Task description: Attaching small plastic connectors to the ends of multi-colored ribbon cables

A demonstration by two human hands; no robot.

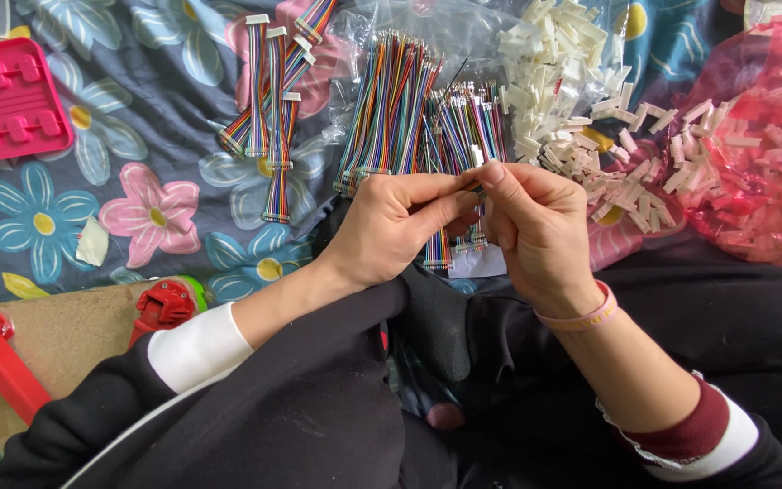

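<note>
Both hands pinch 1 ribbon cable over a flowered cloth.

The cloth (138,136) covers the surface, with a red bag (762,181) of white plugs at the right edge and a clear bag (463,36) under loose wire bundles (391,104) and a heap of plugs (563,81). A pink tray (6,100) lies at top left, and finished cables (269,109) lie between it and the bundles. The left hand (391,222) and right hand (536,226) meet just in front of the bundles; each grip is pressed together on the cable (441,244), whose coloured strands hang below the left thumb. A pink band (581,317) circles the right wrist.
</note>
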